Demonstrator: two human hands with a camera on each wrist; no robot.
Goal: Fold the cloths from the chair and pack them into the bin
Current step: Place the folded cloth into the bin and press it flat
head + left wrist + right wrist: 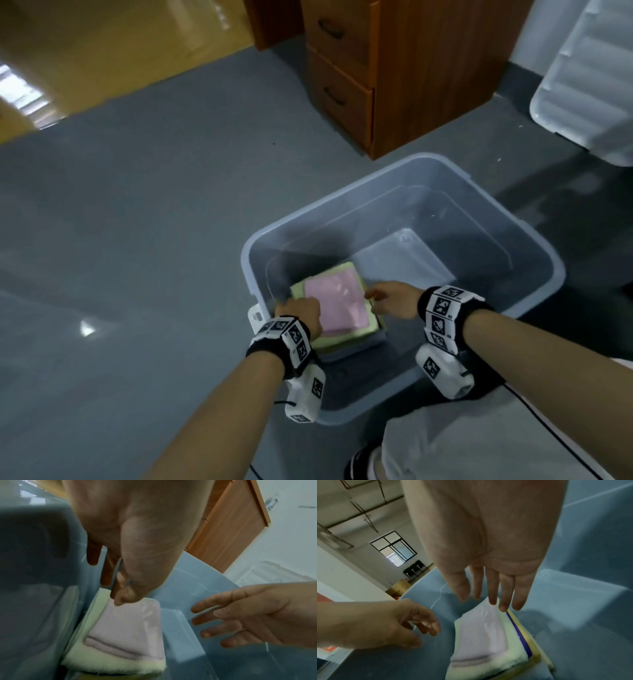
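A translucent bin [411, 267] stands on the grey floor. In its near left corner lies a stack of folded cloths, a pink cloth [339, 301] on top of a pale yellow-green cloth [337, 339], with blue and yellow layers showing underneath in the right wrist view. My left hand [298, 310] hangs over the stack's left edge with loosely bent fingers [106, 577], holding nothing. My right hand [376, 296] hovers at the stack's right edge with straight fingers [505, 599] over the pink cloth [481, 632]; it holds nothing either.
A wooden drawer cabinet [394, 68] stands behind the bin. A white plastic lid or tub [589, 75] leans at the back right. Grey floor [137, 240] stretches to the left. My leg in light trousers [479, 438] is close to the bin's near side.
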